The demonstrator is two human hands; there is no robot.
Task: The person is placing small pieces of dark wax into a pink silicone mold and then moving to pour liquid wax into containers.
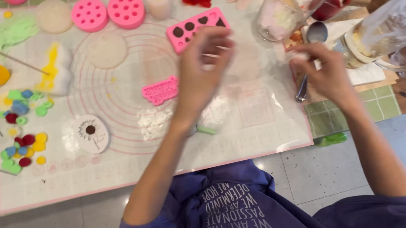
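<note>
Purple sweatshirt (238, 211) nearest camera. Left hand (202, 71) raised over silicone baking mat (261, 124), blurred, grip unreadable. Right hand (326, 72) at mat's right edge, fingers pinched on small pale piece (blurred) above spoon (305, 73). Pink heart mould (197, 28) behind left hand. Mat centre open; green-tiled tabletop (355, 113) beyond.

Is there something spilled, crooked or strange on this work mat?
Yes. A patch of white powder lies loose on the baking mat, just below the left hand. A green scrap sits off the mat's right corner. The right hand is near a metal spoon; nothing looks broken.
</note>
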